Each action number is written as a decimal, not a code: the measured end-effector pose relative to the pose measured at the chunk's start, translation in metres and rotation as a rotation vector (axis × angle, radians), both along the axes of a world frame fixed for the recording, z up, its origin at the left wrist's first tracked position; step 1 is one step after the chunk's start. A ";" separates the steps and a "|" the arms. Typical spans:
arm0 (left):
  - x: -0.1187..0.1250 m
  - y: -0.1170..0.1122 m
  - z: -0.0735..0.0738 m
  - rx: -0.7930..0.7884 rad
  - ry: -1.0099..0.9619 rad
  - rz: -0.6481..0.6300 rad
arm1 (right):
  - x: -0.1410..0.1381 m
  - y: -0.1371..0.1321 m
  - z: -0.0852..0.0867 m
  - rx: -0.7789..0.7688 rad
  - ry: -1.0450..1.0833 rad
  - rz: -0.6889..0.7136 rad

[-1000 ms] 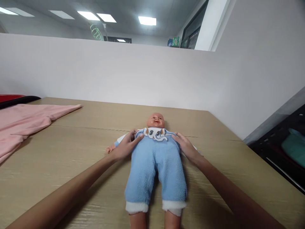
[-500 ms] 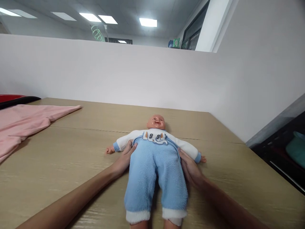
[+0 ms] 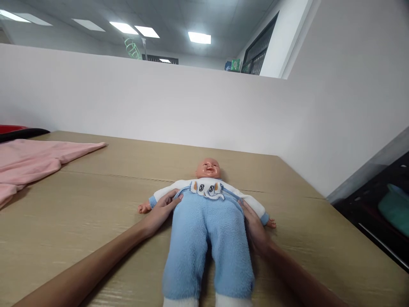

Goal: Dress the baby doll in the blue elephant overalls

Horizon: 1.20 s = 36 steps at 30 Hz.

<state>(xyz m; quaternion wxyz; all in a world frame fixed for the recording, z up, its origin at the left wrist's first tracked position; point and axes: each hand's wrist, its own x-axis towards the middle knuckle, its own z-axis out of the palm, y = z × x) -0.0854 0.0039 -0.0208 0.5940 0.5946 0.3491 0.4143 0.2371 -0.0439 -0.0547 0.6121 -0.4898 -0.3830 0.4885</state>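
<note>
On the desk (image 3: 96, 204) a doll (image 3: 207, 213) lies face up in soft fleece; left hand (image 3: 159, 211) and right hand (image 3: 254, 226) flank its waist, fingers flat, gripping nothing; likely light, best held at the torso

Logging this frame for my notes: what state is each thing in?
baby doll: lying face up on the table, arms out, dressed
blue overalls: on the doll, pulled up to the chest
left hand: open, flat against the doll's side
right hand: open, flat against the doll's other side
pink cloth: lying loose and rumpled at the table's left
</note>
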 end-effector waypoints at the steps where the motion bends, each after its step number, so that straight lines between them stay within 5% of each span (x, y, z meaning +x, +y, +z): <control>1: -0.002 0.002 0.000 0.004 0.005 0.008 | 0.000 0.001 0.000 0.013 -0.022 -0.008; 7: -0.005 0.003 -0.003 0.046 -0.024 0.114 | -0.002 -0.008 0.008 0.023 -0.177 -0.047; 13: 0.004 0.000 0.003 0.202 0.069 0.234 | -0.005 -0.014 0.040 0.105 -0.504 0.007; 23: 0.004 -0.004 0.000 0.321 0.045 0.339 | -0.017 0.061 0.082 0.129 -0.964 -0.012; 28: 0.005 -0.005 0.000 0.322 0.043 0.326 | -0.047 0.086 0.103 0.256 -1.133 -0.004; 31: 0.005 -0.007 -0.001 0.304 0.033 0.342 | -0.080 0.102 0.123 0.409 -1.199 0.193; 36: 0.005 -0.012 0.000 0.367 0.060 0.380 | -0.141 0.139 0.133 0.602 -1.328 0.802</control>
